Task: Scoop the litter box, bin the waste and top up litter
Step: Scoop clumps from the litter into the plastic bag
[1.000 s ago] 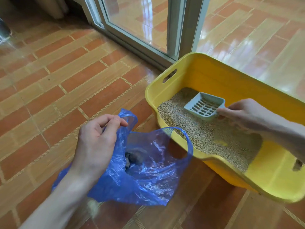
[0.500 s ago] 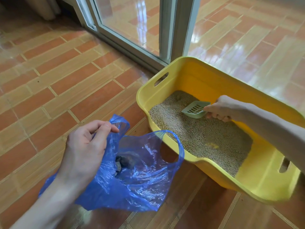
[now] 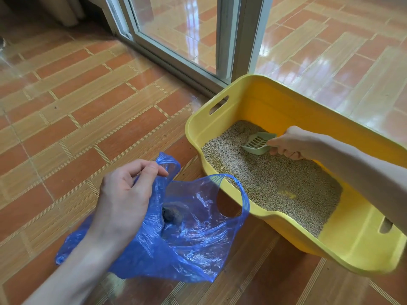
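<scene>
**Operator:** Plastic scoop (image 3: 257, 143), light and rigid; right hand (image 3: 288, 143) is closed on its handle, blade resting in the litter (image 3: 275, 179) at the far end of the yellow litter box (image 3: 220, 216).

**Checker:** And the blue bag (image 3: 187, 234)?

**Operator:** Thin, limp, slippery. Left hand (image 3: 125, 194) pinches one handle, keeping the mouth open just beside the box's near wall. Lift over that rim; open floor (image 3: 88, 106) lies left.

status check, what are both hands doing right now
Left hand pinching blue plastic bag open, dark clump inside. Right hand gripping pale green slotted scoop, edge in litter of yellow box. Nothing in the way.
</scene>
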{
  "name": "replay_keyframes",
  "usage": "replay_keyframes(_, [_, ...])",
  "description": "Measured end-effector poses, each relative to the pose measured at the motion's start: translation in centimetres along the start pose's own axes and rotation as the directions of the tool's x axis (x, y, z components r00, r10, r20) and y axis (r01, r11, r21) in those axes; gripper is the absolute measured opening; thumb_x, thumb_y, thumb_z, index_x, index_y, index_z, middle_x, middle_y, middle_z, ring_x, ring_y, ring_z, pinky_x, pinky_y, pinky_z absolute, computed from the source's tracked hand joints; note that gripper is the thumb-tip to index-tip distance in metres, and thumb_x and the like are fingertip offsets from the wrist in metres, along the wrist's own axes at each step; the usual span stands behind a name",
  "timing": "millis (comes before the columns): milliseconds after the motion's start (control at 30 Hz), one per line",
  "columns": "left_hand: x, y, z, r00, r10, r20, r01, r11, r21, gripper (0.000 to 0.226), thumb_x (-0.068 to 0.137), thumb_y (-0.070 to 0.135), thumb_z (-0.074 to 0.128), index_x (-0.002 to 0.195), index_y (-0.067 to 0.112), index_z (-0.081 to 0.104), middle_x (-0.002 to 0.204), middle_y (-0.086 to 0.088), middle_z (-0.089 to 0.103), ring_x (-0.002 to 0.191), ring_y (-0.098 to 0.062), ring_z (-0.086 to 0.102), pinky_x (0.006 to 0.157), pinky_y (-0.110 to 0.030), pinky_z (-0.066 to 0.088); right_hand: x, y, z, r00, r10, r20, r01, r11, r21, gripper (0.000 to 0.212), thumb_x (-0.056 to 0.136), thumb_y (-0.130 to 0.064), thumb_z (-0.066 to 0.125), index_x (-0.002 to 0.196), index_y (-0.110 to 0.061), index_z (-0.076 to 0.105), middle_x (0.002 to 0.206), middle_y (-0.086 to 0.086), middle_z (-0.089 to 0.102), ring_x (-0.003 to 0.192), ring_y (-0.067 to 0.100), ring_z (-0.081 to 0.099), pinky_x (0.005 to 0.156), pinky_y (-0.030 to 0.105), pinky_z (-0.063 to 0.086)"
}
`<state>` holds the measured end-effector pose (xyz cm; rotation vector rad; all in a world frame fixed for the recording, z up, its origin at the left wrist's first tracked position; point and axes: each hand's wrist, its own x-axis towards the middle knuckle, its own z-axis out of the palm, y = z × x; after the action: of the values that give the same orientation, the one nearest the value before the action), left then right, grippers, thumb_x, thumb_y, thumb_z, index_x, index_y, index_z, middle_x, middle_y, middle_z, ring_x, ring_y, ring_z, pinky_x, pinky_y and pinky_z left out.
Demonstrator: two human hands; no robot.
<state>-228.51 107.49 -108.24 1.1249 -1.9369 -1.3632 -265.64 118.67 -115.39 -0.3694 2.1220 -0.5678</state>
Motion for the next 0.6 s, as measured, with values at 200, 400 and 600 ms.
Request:
replay_keyframes(200, [-0.1,0.2,-0.1,1.0,0.0,0.001,0.0,1.0,0.028,0.029,0.09,0.045,0.053,0.085,0.028,0.076,0.054,-0.007,0.027,0.052,-0.022,0.022,0.051,-0.041,0.019,0.9,-0.6,0.7,0.999,-0.029,-0.026,0.03,0.999,0.03,0.032,0.1,-0.023,0.062,0.102,0.008,0.068,0.048,-0.001,0.053,0.034,0.006,0.034,0.029,0.017,0.028])
replay_keyframes(400, [-0.1,0.0,-0.4,1.0,-0.016,0.003,0.016,1.0,0.027,0.03,0.091,0.046,0.053,0.084,0.027,0.076,0.055,-0.009,0.024,0.053,-0.022,0.021,0.049,-0.043,0.019,1.8,-0.6,1.4,0.996,-0.08,-0.047,0.083,0.994,0.072,0.028,0.1,-0.022,0.062,0.102,0.005,0.068,0.057,0.0,0.06,0.037,0.006,0.036,0.03,0.017,0.028])
replay_keyframes(600, [0.0,-0.2,-0.3,1.0,-0.03,0.004,0.03,0.999,0.025,0.029,0.09,0.046,0.053,0.084,0.029,0.076,0.056,-0.01,0.024,0.054,-0.023,0.02,0.052,-0.042,0.02,2.9,-0.2,2.6,0.989,-0.113,-0.093,0.122,0.988,0.098,0.031,0.099,-0.028,0.064,0.097,0.002,0.071,0.058,-0.001,0.057,0.036,0.006,0.038,0.032,0.018,0.029])
